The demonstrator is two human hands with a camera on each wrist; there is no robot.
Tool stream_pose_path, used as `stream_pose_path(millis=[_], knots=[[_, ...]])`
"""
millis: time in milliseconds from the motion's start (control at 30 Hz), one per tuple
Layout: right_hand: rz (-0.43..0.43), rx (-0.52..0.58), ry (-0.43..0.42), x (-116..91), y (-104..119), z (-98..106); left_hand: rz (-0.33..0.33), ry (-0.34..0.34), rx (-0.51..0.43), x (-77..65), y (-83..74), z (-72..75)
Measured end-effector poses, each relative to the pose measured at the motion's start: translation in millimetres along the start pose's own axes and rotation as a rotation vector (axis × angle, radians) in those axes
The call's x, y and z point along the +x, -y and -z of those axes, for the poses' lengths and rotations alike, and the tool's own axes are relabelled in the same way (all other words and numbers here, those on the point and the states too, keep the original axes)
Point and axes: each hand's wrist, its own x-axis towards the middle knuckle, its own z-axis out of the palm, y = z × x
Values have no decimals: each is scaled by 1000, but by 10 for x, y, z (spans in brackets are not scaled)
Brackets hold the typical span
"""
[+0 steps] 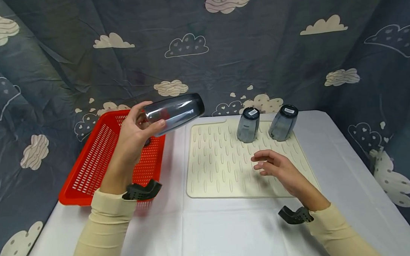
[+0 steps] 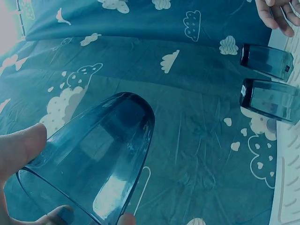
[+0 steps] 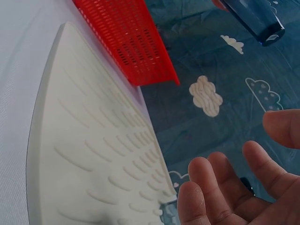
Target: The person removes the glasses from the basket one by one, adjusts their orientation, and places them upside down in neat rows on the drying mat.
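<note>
Gripping tinted glass near its rim with left hand, tilted aloft near red basket; holding right hand empty, loosely curved, over pale mat bearing two upturned glasses.

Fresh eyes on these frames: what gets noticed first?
Probably the red basket, the loudest colour, on the left of the white table. Next, the smoky glass the left grip holds sideways, base pointing right in the head view. Then two upside-down glasses toward the back right of the cream mat.
</note>
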Motion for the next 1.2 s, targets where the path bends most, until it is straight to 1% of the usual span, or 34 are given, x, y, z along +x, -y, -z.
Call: stream_pose_path(millis=[233,367,633,733,900,1000,1067,1200], knots=[[8,-7,-13,-6,-4,27,-10,22,-19,30,-20,-56],[-6,-13,-29,-14,-2,43,-5,40,-33,36,7,-103],[-25,-8,-35,-47,-34,53,-5,117,-104,19,122,-286],[-21,-16,-35,-47,-42,54,-3,144,-143,14,170,-353],[-8,-19,-34,-27,-36,60,-5,195,-181,11,271,-479],[-13,-21,-35,-16,-35,60,13,225,-192,-2,343,-568],[-12,-17,-34,-11,-40,51,40,240,-203,-16,396,-629],[14,14,-29,3,-64,7,87,259,-227,-44,510,-739]])
